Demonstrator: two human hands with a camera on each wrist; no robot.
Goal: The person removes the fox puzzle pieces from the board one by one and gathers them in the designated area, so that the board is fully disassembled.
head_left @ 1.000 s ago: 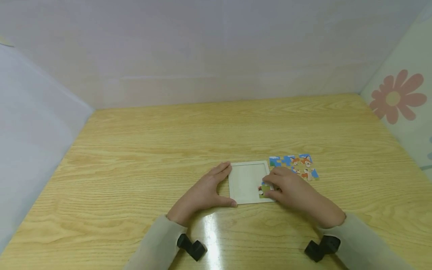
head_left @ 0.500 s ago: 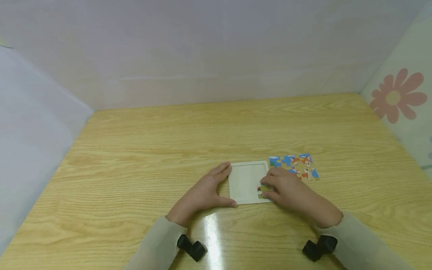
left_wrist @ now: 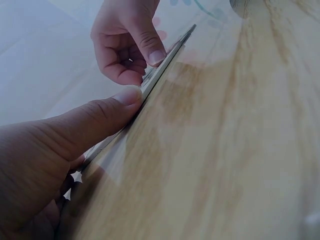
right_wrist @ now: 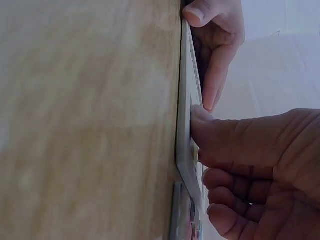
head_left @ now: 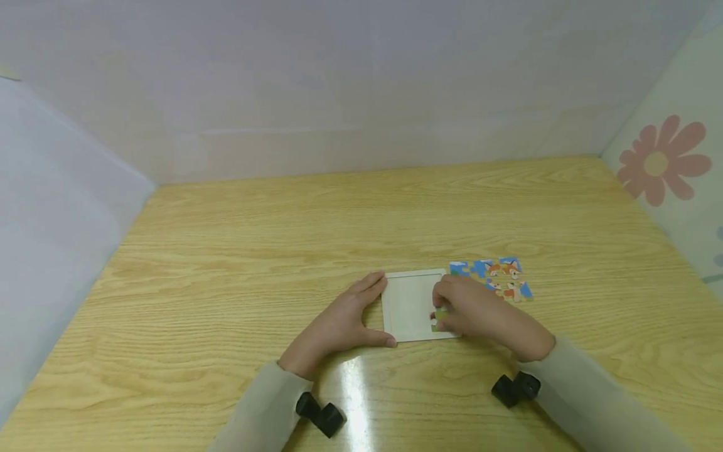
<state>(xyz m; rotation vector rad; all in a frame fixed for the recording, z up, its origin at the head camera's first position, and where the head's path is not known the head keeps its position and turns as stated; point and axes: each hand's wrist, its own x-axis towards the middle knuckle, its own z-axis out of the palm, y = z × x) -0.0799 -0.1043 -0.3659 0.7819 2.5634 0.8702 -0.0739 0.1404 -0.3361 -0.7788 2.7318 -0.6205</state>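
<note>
A square, pale puzzle tray [head_left: 408, 307] lies flat on the table in the head view. My left hand [head_left: 346, 317] holds its left side, thumb at the near corner and fingertips at the far one; the left wrist view shows the thumb [left_wrist: 100, 117] along the tray's edge. In the tray's near right corner is a green puzzle piece [head_left: 435, 320] with a red and white detail. Over this corner, my right hand [head_left: 480, 307] pinches at the piece with thumb and curled fingers, which partly cover it. The right wrist view shows that thumb [right_wrist: 235, 140] reaching inside the rim.
Several loose jigsaw pieces [head_left: 511, 270] with blue sky and an orange animal lie just beyond the tray's right side, some behind the right hand. The wood-grain table [head_left: 254, 251] extends to pale walls at the back and sides.
My right hand and forearm have shifted a little left, further over the tray's near right corner, covering more of the piece there. My left hand and the tray have stayed put.
</note>
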